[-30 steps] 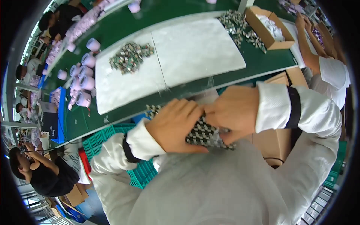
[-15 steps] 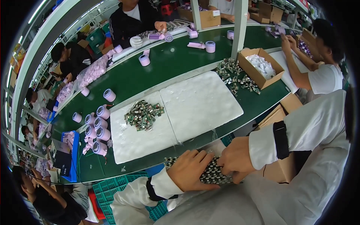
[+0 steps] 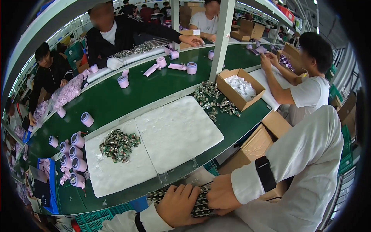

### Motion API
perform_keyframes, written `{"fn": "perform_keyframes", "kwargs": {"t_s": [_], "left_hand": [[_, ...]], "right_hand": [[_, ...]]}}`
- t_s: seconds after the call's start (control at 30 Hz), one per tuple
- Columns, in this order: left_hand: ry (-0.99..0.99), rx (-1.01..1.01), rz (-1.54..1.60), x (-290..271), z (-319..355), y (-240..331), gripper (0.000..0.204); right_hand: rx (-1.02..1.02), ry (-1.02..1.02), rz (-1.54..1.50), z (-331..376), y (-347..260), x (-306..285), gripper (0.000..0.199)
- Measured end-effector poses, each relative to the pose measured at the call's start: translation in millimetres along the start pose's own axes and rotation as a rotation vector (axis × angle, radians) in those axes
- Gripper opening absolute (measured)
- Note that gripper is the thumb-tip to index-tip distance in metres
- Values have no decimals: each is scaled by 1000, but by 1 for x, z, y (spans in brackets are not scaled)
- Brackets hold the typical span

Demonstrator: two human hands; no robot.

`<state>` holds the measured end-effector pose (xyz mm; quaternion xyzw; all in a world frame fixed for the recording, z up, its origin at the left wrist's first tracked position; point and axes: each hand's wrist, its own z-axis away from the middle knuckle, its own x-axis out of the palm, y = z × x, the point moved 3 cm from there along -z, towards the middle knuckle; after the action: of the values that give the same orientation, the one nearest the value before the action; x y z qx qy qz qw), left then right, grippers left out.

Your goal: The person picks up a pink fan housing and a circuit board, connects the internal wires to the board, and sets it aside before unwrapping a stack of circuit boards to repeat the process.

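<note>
Left hand [image 3: 176, 207] masking part of a studded sheet [image 3: 200, 202], right hand [image 3: 224, 193] curled at its end, fingertips obscured, whether fingers pinch unclear.

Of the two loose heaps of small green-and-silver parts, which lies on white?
The left heap, on the left white slab; the right heap lies on the green table beside the open carton.

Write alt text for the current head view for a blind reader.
A person's left hand and right hand hold a batch of closely rowed small parts before a green table. On it, a white slab bears piled circuit boards beside lilac cylinders; an open cardboard box stands farther right.
</note>
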<state>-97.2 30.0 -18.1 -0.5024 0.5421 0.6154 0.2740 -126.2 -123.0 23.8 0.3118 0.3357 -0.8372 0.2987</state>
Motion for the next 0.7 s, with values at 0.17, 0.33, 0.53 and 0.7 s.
{"fn": "perform_keyframes", "kwargs": {"t_s": [0.17, 0.33, 0.53, 0.7], "left_hand": [[47, -7, 29, 0, 0, -4, 79], [48, 48, 53, 2, -5, -4, 80], [34, 86, 34, 2, -15, -8, 78], [45, 58, 11, 6, -11, -4, 80]], "right_hand": [[-25, 155, -50, 18, 7, 20, 26], [53, 301, -129, 59, -2, 30, 23], [83, 417, -51, 93, -11, 33, 13], [115, 454, -53, 107, -16, 44, 10]]}}
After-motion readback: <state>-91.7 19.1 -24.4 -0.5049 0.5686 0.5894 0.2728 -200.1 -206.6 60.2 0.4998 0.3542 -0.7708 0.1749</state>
